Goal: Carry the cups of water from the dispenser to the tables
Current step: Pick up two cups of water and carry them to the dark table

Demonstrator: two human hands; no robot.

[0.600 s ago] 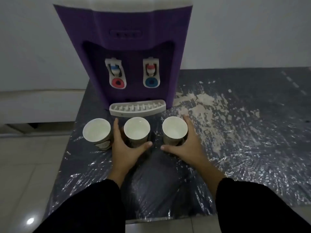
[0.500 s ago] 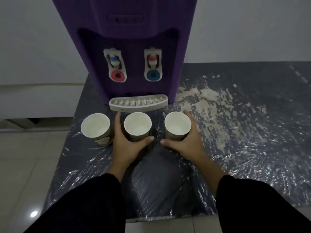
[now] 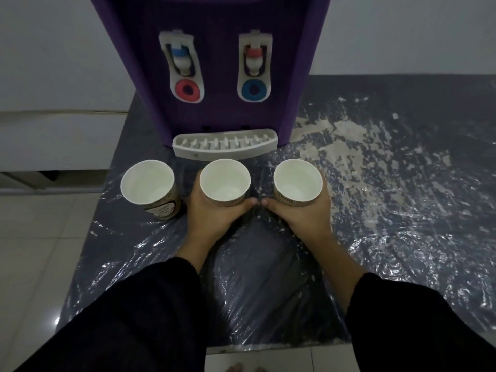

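Note:
Three white paper cups stand in a row in front of the purple water dispenser [image 3: 214, 63]. My left hand [image 3: 212, 218] is wrapped around the middle cup [image 3: 225, 181]. My right hand [image 3: 303, 218] grips the right cup [image 3: 297, 181]. The left cup [image 3: 148, 183] stands alone on the table, untouched, its printed side showing. The cups' insides look pale; I cannot tell the water level. Both thumbs nearly meet between the two held cups.
The dispenser's white drip tray [image 3: 225, 145] sits just behind the cups, below two taps. The dark table [image 3: 402, 210] is covered in crinkled plastic film with pale patches. Its left edge drops to a tiled floor [image 3: 40, 251]. A white wall is behind.
My view has moved closer to the dispenser and cups. Both hands have closed more tightly round the middle and right cups, the thumbs drawing together. The left cup has not moved.

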